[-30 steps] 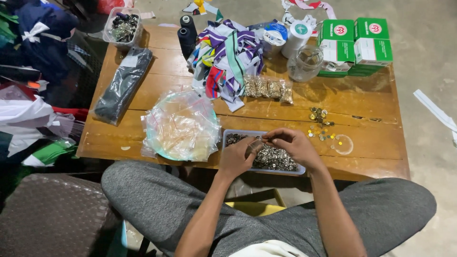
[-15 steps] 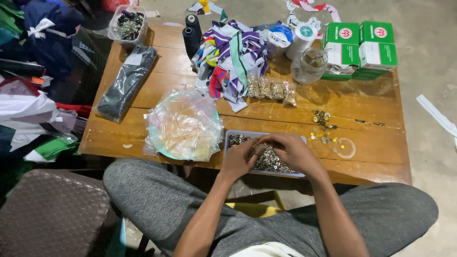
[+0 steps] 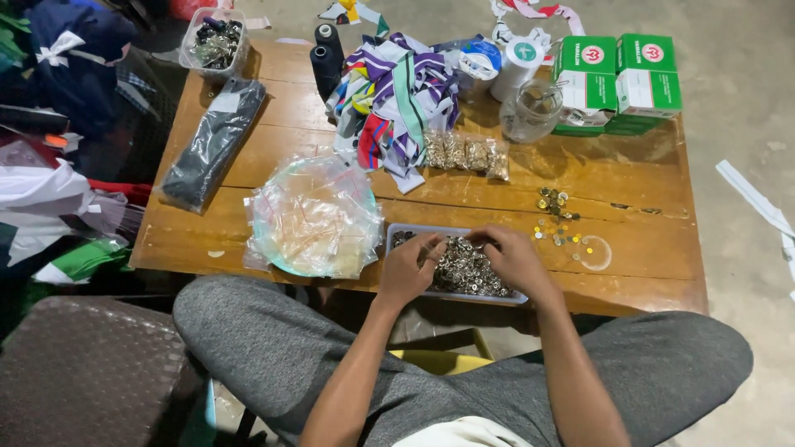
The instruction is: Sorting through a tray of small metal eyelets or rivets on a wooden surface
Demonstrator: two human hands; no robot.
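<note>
both hands over shallow tray (image 3: 397, 234) of small metal rings (image 3: 464, 269) at table's (image 3: 646, 265) 6 o'clock edge. left hand (image 3: 408, 269) curled, pinching rings; right hand (image 3: 513, 259) cupped on heap, grasp unclear. compared with second ago: hands barely shifted, sorting continuing. loose gold bits (image 3: 553, 203) at 3 o'clock.

Bare bench (image 3: 646, 248) is left right of the tray (image 3: 397, 233), past scattered small metal pieces (image 3: 556, 219); leftward, passage is blocked by a bag-covered bowl (image 3: 313, 217).

Craft workshop: ribbons (image 3: 397, 99), thread spools (image 3: 325, 58), metal fasteners (image 3: 464, 266).
</note>
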